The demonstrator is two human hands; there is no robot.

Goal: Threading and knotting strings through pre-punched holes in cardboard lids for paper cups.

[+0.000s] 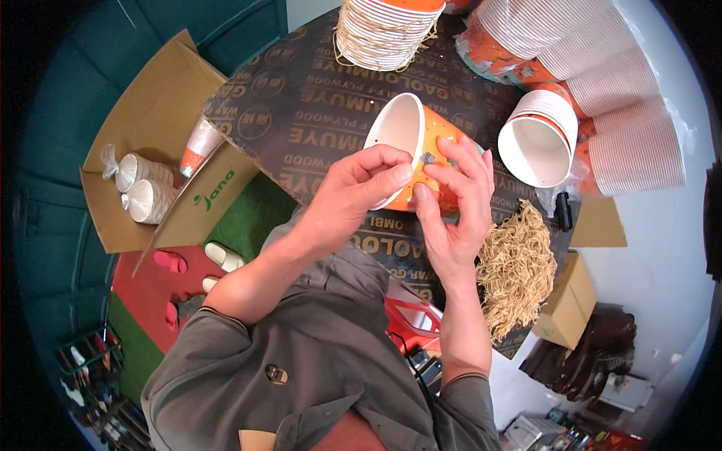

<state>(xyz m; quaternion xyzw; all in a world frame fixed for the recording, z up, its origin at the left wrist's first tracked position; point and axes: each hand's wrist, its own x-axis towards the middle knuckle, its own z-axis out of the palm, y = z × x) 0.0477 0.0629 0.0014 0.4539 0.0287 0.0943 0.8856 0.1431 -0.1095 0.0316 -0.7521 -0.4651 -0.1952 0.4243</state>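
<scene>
Orange cup (pixel 434 135), likely light and crushable, best rim-held: left hand (pixel 365 180) seemingly pinches the near rim, right hand (pixel 457 214) spreads fingers over the right wall.

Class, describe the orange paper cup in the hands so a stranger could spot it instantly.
Find the dark, printed plywood tabletop. Above it, between the bare left hand and right hand, is an orange paper cup, white inside, tipped sideways. Unlike the neighbouring nested stacks of white-rimmed paper cups, it is held.
</scene>
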